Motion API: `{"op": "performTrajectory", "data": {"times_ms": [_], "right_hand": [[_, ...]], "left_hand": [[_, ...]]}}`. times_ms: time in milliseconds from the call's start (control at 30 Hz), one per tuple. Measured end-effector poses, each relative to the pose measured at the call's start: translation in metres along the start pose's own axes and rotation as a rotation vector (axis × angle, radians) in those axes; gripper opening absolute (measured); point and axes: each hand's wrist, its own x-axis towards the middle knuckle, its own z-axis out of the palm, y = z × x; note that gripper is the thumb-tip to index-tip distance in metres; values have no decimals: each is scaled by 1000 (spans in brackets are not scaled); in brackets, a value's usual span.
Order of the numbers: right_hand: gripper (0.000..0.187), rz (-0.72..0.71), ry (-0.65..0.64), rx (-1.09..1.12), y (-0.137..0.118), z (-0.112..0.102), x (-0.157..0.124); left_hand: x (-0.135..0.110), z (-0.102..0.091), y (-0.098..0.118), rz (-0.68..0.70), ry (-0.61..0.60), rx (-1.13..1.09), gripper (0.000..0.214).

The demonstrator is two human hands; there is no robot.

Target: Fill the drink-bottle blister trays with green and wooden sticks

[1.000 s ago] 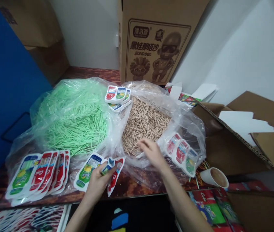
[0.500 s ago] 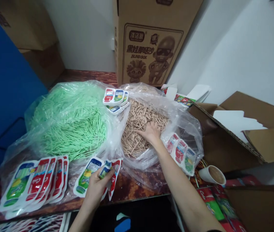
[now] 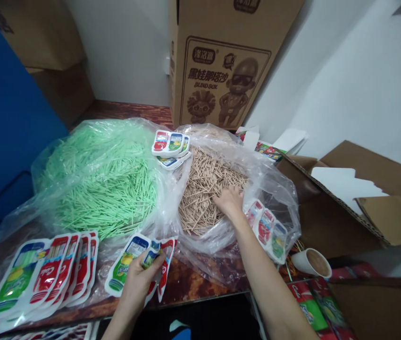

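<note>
My left hand (image 3: pixel 142 276) grips a small printed pouch (image 3: pixel 151 255) with green, blue and red panels at the table's front edge. A lemon-printed pouch (image 3: pixel 124 269) lies against its left side. My right hand (image 3: pixel 230 200) is in a heap of thin brown sticks (image 3: pixel 200 189) inside a clear plastic bag (image 3: pixel 257 156). Its fingers are bent down into the sticks and the tips are hidden. Left of that heap, a second clear bag holds pale green sticks (image 3: pixel 112 189). Overlapping filled pouches (image 3: pixel 46 278), red and green, lie at the front left.
Small pouches (image 3: pixel 168 144) lie between the bags, more (image 3: pixel 267 231) on the right bag's edge. A paper cup (image 3: pixel 312 263) of brown drink stands right, near an open carton (image 3: pixel 328 222). A tall cardboard box (image 3: pixel 221 71) stands behind; a blue panel (image 3: pixel 5 118) borders the left.
My right hand has moved slightly right and nearer me in the brown sticks, and its spread fingers have curled in. My left hand keeps its hold on the pouch. The view has shifted slightly.
</note>
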Motion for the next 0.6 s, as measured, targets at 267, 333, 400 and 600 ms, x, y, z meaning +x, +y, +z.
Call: {"op": "performTrajectory", "data": {"times_ms": [267,333,400,600], "right_hand": [[48,14,-7,76,-1,5,5],[41,19,-15,140,2,9,7],[30,35,-28,218,6,13,10],[21,59,-7,604,31,21,25]], "left_hand": [[-1,1,-4,2,-9,24,34],[1,1,-7,21,-11,38,33],[2,1,-8,35,-16,40,33],[3,-5,-13,-6,4,28,38]]}}
